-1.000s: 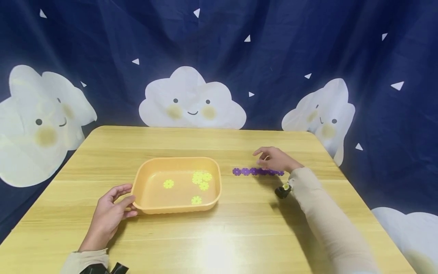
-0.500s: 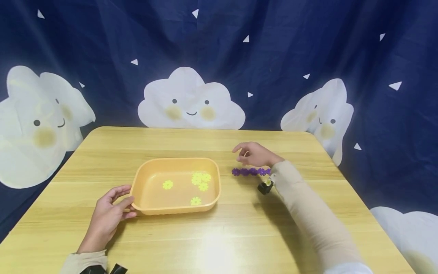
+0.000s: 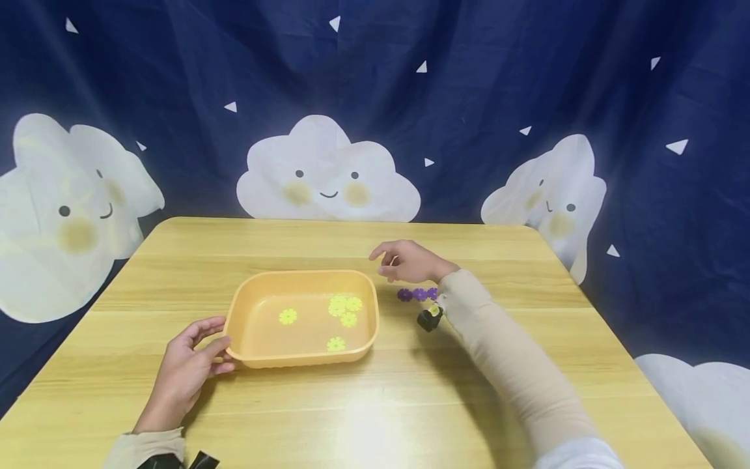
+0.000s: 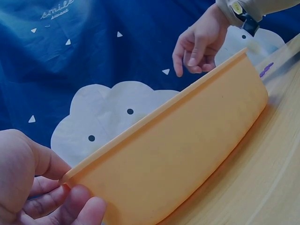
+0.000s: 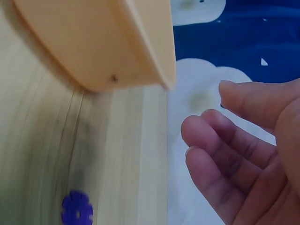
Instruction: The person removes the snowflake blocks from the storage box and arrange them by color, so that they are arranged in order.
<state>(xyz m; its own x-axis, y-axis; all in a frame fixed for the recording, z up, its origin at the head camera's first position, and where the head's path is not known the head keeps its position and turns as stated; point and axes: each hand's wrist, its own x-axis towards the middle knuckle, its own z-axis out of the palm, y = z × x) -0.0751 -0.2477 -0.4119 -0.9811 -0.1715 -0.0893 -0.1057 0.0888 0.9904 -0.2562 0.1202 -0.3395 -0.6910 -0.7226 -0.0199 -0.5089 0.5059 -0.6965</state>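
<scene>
Status at this moment, from all three views.

Left hand (image 3: 190, 365): it grips the near-left corner of the tray (image 3: 234, 312). The left wrist view shows the thumb above the rim and the fingers curled beneath it. I judge this a steadying hold; the tray sits flat on the worktop (image 3: 375, 404).

Right hand (image 3: 410, 262): it hangs above the worktop just beyond the tray's far-right corner, fingers loosely curled, thumb and forefinger close together. The right wrist view shows a small dark speck at the forefinger tip. I cannot tell whether it is a pinched piece or shadow, so I log the contents of this hand as undetermined.

Work pieces: the yellow discs (image 3: 346, 306) lie inside the tray, three clustered toward its right end, one near the front wall and one left of centre. The purple discs (image 3: 413, 294) lie in a row on the worktop, just right of the tray and close under the right wrist. The sleeve covers the row's right end, so I give no count.

Assessment: the step in hand appears to be the transit between the purple row and the tray, with the right hand nearly at the rim.

Requirement for the next move, in my judgement: carry the fingertips clear over the right wall without knocking it, and keep the left grip firm so that the tray does not slide.
</scene>
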